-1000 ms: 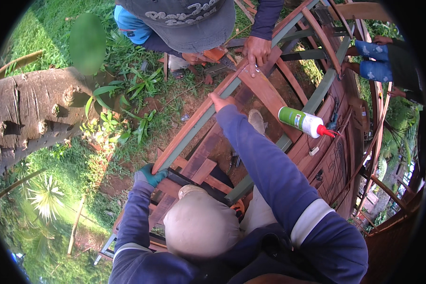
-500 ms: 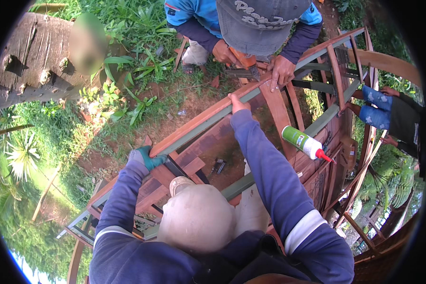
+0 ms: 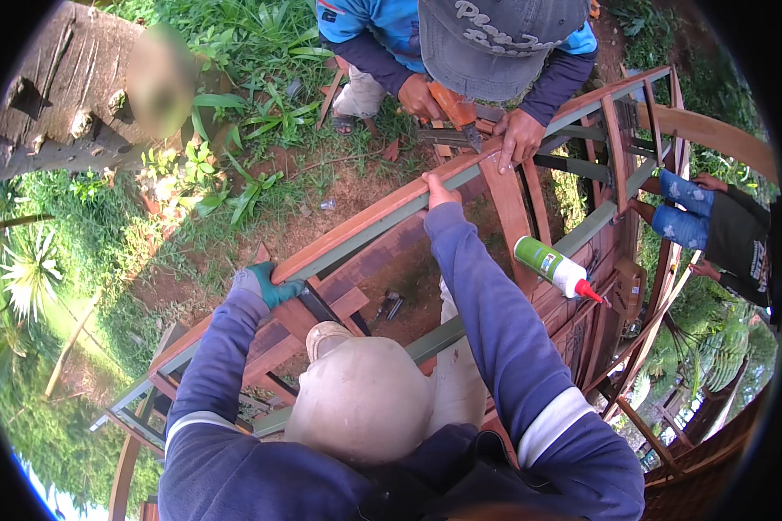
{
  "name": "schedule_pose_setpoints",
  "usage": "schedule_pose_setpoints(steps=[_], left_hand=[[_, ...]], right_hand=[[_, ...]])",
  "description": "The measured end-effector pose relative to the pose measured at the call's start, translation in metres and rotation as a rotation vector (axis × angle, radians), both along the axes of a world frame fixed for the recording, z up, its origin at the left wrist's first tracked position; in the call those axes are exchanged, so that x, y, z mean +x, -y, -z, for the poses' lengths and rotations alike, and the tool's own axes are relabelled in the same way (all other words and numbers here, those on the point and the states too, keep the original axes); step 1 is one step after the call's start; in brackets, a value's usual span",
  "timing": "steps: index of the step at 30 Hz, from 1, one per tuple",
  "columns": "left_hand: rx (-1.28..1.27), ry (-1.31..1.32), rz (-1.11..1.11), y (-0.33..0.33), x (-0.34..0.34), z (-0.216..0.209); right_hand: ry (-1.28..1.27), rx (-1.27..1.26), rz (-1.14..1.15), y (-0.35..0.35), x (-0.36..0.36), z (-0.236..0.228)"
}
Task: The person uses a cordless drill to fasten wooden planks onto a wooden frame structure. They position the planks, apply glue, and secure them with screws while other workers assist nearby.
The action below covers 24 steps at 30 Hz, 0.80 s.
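Observation:
A long frame of reddish-brown wood with grey-green sides runs diagonally before me; its upper rail (image 3: 356, 221) passes under both my hands. My left hand (image 3: 274, 286), in a green glove, grips that rail at the left, fingers wrapped over it. Farther right, my bare right hand (image 3: 441, 193) is closed round the same rail. Across from me a co-worker bends over the joint of the rail and a crosspiece (image 3: 506, 213). One of their hands holds an orange-handled tool (image 3: 453, 108), its dark metal end at the rail; the other hand (image 3: 520, 137) presses on the joint.
A white and green bottle with a red nozzle (image 3: 558, 267) lies on the frame right of my right arm. A thick log (image 3: 61, 87) is at upper left. Another person in denim shorts (image 3: 685, 208) stands at right. Grass and soil surround the frame.
The co-worker's orange-handled tool has tilted, and its metal end shows more clearly at the rail. The view has shifted slightly. Both my hands keep their grip on the rail.

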<state>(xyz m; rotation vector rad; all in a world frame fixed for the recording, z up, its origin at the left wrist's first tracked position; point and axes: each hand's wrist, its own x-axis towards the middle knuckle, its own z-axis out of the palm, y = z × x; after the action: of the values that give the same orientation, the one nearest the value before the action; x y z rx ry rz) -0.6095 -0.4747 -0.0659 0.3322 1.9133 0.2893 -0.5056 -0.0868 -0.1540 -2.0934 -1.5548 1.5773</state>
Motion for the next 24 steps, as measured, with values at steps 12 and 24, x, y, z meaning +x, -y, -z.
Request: schedule_pose_setpoints(steps=[12,24], left_hand=[[0.03,-0.022,0.014,-0.001,-0.001,-0.004],[0.028,0.011,-0.009,0.002,0.0,0.003]], right_hand=[[-0.027,0.004,-0.011,-0.003,0.004,0.011],[-0.003,-0.046,-0.028,0.003,-0.004,-0.013]])
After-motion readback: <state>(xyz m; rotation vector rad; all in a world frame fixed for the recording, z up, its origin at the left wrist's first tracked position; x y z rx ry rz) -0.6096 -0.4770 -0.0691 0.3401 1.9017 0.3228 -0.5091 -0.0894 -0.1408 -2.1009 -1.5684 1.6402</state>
